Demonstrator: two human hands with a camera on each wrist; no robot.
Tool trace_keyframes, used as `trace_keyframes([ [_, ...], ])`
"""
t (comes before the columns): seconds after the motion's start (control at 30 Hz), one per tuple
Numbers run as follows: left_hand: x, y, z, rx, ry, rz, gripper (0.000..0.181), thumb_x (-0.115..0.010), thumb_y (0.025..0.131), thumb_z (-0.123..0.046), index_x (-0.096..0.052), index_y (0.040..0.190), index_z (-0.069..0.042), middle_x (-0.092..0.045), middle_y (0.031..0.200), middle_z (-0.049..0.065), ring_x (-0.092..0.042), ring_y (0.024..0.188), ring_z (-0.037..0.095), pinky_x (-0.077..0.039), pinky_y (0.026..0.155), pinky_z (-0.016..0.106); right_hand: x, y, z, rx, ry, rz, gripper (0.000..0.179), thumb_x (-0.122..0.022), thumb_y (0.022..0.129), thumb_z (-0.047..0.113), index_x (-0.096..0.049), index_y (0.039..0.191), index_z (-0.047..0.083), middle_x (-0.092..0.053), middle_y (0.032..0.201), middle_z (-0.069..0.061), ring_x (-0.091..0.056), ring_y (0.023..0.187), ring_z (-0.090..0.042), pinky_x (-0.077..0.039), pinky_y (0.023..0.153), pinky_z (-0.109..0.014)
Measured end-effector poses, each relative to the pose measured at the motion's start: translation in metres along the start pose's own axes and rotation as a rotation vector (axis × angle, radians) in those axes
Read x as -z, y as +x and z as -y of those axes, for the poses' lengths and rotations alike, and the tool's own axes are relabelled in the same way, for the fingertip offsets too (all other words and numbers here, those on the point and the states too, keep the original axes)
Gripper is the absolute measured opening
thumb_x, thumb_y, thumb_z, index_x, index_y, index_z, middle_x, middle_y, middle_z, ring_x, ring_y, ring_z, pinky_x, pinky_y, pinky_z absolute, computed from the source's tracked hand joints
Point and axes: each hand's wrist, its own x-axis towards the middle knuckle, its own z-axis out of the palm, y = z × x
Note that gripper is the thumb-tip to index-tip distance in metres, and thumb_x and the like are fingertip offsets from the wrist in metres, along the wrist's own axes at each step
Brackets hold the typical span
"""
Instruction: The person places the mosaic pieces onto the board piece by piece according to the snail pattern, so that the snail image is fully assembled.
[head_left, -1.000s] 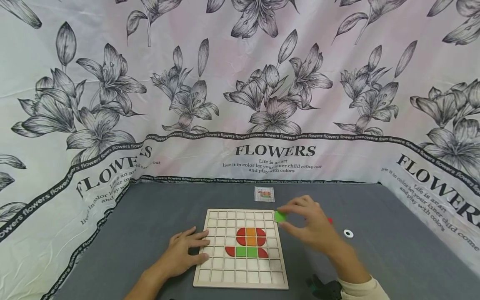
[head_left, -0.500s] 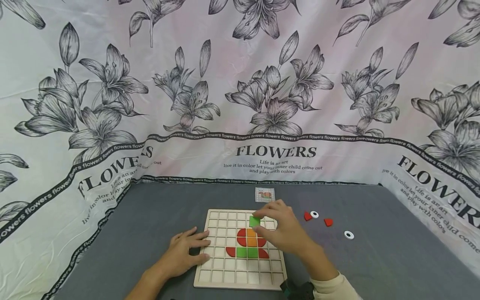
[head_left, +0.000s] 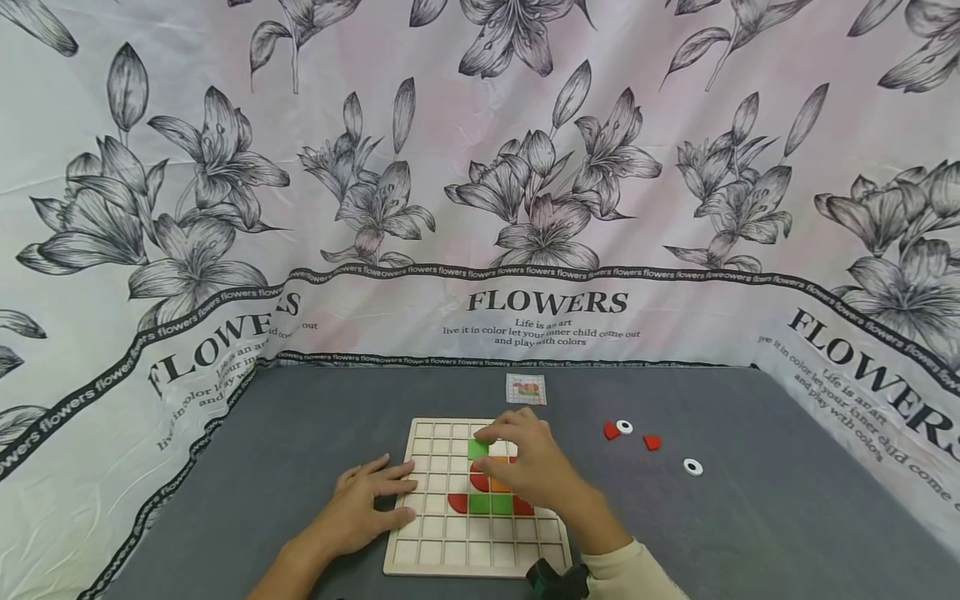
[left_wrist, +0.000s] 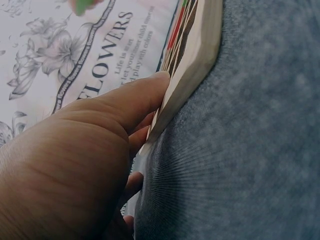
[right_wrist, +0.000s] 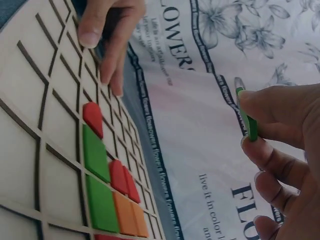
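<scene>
My right hand (head_left: 531, 460) pinches a square green tile (head_left: 477, 449) between thumb and fingertips, over the upper middle of a wooden grid board (head_left: 420, 552). In the right wrist view the green tile (right_wrist: 252, 128) is seen edge-on, raised off the board. Set in the grid are two green squares (head_left: 491, 504), a rounded red piece (head_left: 457, 503) at their left, another red piece at their right, and red and orange pieces (head_left: 478, 479) above, partly hidden by the right hand. My left hand (head_left: 367, 510) rests at the board's left edge, fingers spread, its thumb (left_wrist: 145, 95) touching the side.
Right of the board lie two red pieces (head_left: 652, 442) and two white rings with dark centres (head_left: 693, 467). A small picture card (head_left: 526, 389) lies behind the board on the grey tabletop (head_left: 337, 400). A flower-printed cloth (head_left: 375, 317) stands around the back and sides.
My right hand has carried the green tile leftward from beside the board's right edge to over its upper middle. The red pieces and rings at right are uncovered. My left hand stays put.
</scene>
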Motion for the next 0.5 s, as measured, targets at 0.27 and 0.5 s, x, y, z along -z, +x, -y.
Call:
trace_keyframes([
  [0.27,0.000,-0.001,-0.001,0.000,0.000,-0.011,0.047,-0.072,0.086,-0.040,-0.069,0.123,-0.010,-0.049,0.142,0.005,-0.025,0.138,0.041,-0.005,0.104,0.062,-0.026,0.004,-0.011,-0.034,-0.041,0.012,0.020,-0.079,0.081,0.014,-0.075,0.100,0.010,-0.062,0.092,0.007,-0.049,0.090,-0.022,-0.038,0.076,-0.043],
  [0.5,0.000,-0.001,0.000,-0.008,0.007,-0.008,0.048,-0.071,0.086,-0.042,-0.069,0.123,-0.011,-0.049,0.142,0.005,-0.025,0.138,0.041,-0.006,0.104,0.063,-0.045,0.003,-0.018,-0.110,-0.147,0.078,0.020,-0.077,0.082,0.022,-0.075,0.100,0.015,-0.062,0.095,0.009,-0.049,0.092,-0.016,-0.038,0.079,-0.047],
])
